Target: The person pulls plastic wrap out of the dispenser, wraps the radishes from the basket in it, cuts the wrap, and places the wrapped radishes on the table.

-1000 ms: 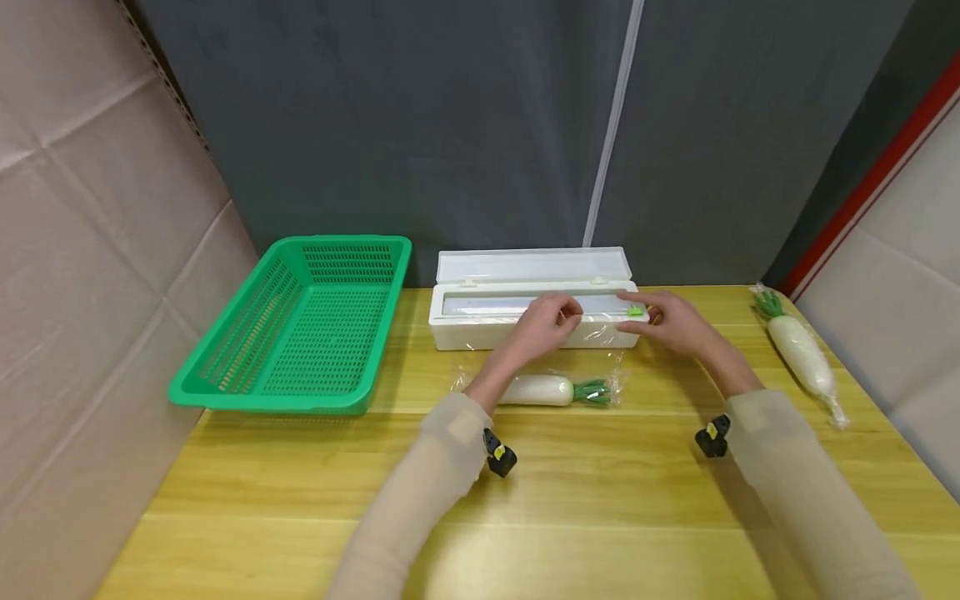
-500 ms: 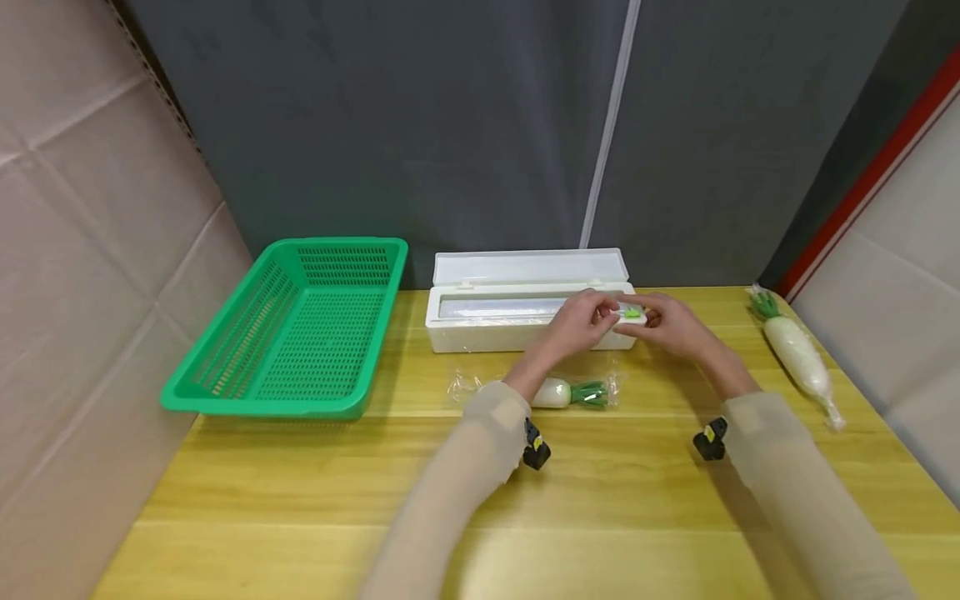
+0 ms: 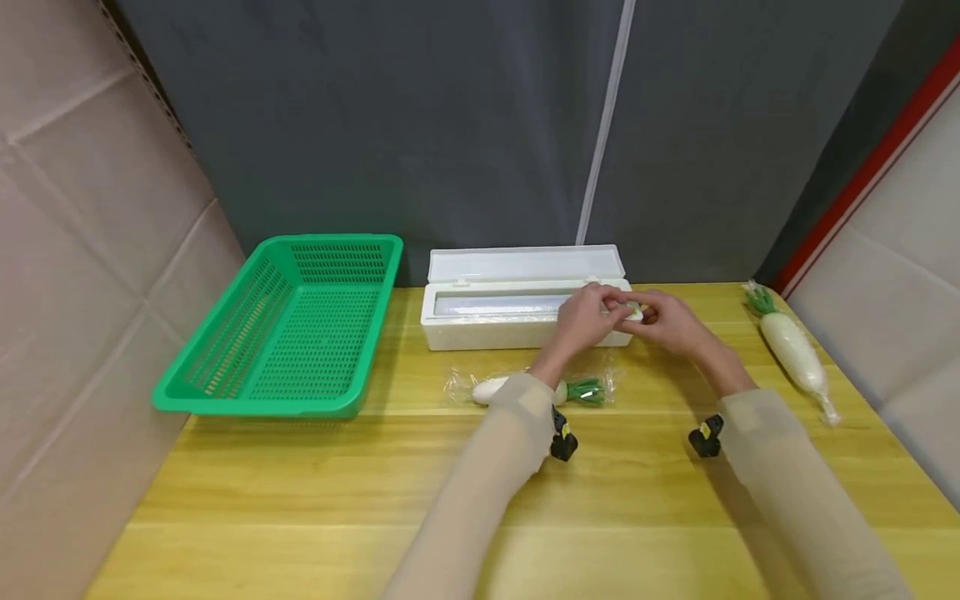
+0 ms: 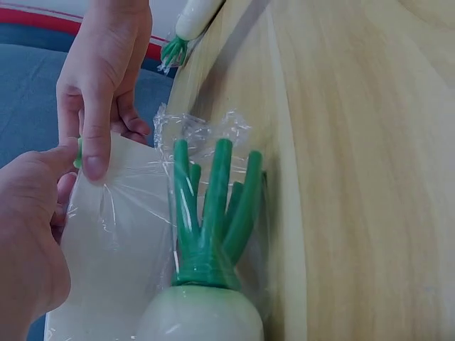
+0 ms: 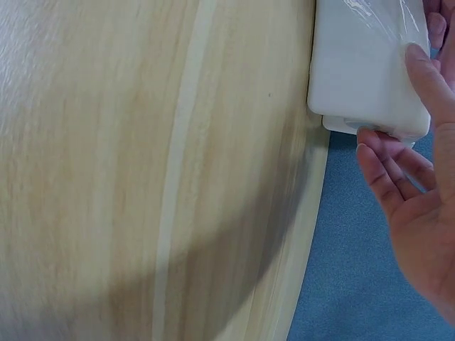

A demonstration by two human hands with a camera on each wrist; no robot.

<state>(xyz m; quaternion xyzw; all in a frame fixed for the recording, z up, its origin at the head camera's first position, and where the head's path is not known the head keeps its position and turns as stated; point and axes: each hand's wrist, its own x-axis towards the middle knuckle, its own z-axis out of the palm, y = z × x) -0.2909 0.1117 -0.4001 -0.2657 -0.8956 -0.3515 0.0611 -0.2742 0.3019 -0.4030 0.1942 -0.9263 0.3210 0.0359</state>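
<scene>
A white cling film dispenser (image 3: 487,336) stands near the back of the table with its lid (image 3: 525,262) raised. At its right end, my left hand (image 3: 585,321) pinches the small green slider (image 4: 78,153), partly hidden by the fingers. My right hand (image 3: 671,321) grips that same end, thumb on the front and fingers at the end face. Clear film (image 4: 135,192) drapes creased over the dispenser's front. Just in front lies a white radish with green stalks (image 3: 585,392) on clear film, partly hidden by my left wrist in the head view.
A green perforated basket (image 3: 318,333) sits on the left of the wooden table (image 3: 300,508). Toward the right edge lies another radish (image 3: 795,354) wrapped in film. A dark panel (image 3: 375,125) rises behind, with pale walls on both sides.
My left hand has slid right along the dispenser's front edge to the green slider beside my right hand. The right hand has stayed at the dispenser's end.
</scene>
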